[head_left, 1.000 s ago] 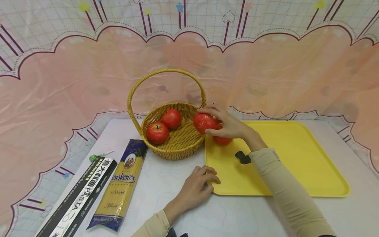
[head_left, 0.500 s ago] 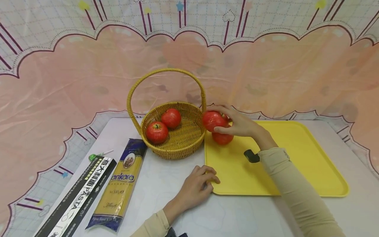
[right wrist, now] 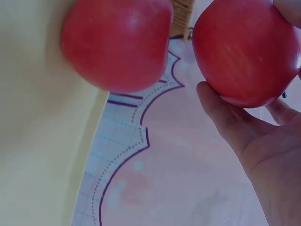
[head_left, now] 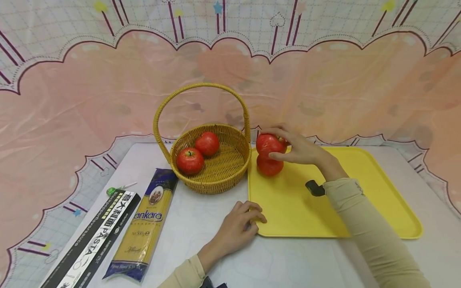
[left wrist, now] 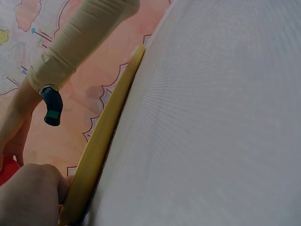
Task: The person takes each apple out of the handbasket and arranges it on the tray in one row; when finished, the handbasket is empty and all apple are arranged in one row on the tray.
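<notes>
My right hand (head_left: 300, 150) holds a red apple (right wrist: 247, 52) between thumb and fingers above the back left of the yellow tray (head_left: 324, 224). A second red apple (head_left: 269, 166) sits on the tray just in front of the held one, and the two overlap in the head view. At the tray's front left corner, my left hand (head_left: 239, 226) rests with loosely bent fingers, the fingertips over the rim (left wrist: 106, 129). Left of the tray stands a wicker basket (head_left: 216, 186) with a tall handle, two red apples (head_left: 190, 161) inside its left half.
A pasta packet (head_left: 149, 220) lies at the left of the table, beside a long black and white pasta box (head_left: 95, 240). Behind the box's far end is a small green lollipop (head_left: 111, 191). A patterned cloth (head_left: 216, 72) hangs behind the table.
My right hand has carried the held apple rightward, from the basket's right rim to above the tray. The left hand stays at the tray corner, and the basket and its two apples have not moved.
</notes>
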Motion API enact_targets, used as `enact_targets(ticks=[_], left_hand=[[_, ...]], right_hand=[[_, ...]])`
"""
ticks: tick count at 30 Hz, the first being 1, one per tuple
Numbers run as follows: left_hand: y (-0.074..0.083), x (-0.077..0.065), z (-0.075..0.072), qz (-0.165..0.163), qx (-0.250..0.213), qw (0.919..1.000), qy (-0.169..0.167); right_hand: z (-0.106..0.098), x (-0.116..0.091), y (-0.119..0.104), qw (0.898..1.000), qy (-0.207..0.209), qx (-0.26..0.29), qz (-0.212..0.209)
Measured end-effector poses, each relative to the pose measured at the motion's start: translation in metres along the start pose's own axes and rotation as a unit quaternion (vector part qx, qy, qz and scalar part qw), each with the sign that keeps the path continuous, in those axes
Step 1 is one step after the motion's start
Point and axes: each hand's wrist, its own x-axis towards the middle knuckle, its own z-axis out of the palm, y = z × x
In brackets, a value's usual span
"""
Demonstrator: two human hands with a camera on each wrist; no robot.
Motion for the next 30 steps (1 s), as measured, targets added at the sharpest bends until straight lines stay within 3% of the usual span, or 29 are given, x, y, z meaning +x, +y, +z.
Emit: enact_targets(ticks=[10, 30], left_hand=[[-0.001, -0.001, 0.0, -0.003, -0.003, 1.0, 0.001], [-0.001, 0.0, 0.002, 0.0, -0.004, 1.0, 0.007]], right_hand=[[-0.012, -0.01, 0.002, 0.999, -0.001, -0.033, 0.009], [-0.033, -0.024, 0.01, 0.995, -0.042, -0.074, 0.048]])
